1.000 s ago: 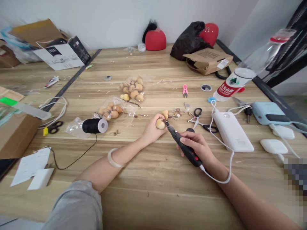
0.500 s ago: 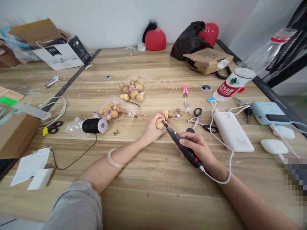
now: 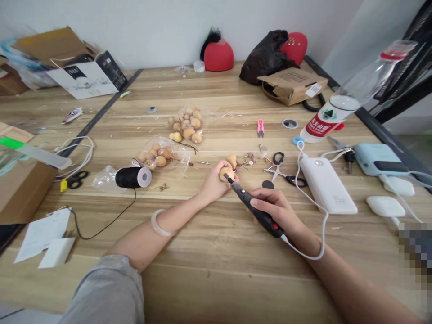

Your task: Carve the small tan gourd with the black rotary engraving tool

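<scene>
Scissors (image 3: pixel 277 171), power bank (image 3: pixel 327 185) nearby; left hand (image 3: pixel 215 182) closed round ball (image 3: pixel 223 173), right (image 3: pixel 276 208) round rotary tool (image 3: pixel 265 220)

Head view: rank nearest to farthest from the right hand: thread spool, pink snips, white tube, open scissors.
From the right hand:
1. Open scissors, just beyond it.
2. Pink snips, farther ahead.
3. Thread spool, left side.
4. White tube, far left.

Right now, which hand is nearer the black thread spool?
The left hand, to the right of the black thread spool; the right hand, holding the rotary tool, is farther right.
</scene>
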`<act>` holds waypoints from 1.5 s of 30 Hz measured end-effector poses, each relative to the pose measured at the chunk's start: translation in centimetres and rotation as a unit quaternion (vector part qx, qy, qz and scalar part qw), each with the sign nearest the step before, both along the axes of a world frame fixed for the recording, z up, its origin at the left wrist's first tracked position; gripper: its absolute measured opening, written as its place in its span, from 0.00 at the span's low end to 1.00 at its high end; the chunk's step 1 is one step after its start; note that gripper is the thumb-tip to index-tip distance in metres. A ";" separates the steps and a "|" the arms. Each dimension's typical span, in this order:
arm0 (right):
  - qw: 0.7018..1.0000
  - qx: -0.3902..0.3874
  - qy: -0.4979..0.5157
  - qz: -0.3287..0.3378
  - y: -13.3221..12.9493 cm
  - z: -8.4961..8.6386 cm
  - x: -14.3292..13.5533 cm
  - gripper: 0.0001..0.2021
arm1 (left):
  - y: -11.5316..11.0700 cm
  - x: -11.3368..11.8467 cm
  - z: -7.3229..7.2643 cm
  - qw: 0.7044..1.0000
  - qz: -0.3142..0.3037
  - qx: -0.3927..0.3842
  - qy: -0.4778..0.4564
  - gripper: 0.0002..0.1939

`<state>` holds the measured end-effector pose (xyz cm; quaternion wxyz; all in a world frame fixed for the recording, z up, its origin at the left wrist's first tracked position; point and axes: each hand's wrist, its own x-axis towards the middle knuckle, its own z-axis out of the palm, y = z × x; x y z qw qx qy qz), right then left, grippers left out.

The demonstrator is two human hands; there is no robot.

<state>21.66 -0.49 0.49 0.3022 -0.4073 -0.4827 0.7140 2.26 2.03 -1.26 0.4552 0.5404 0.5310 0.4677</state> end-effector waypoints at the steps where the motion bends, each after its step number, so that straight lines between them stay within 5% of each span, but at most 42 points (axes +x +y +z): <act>1: 1.000 0.000 -0.002 0.000 -0.1 0.0 0.0 0.14 | 0.0 0.0 0.0 1.000 0.004 -0.005 -0.001 0.17; 45: 0.998 -0.009 0.036 -0.052 0.1 -0.3 0.0 0.14 | 0.0 -0.3 0.0 0.997 0.021 0.043 0.063 0.16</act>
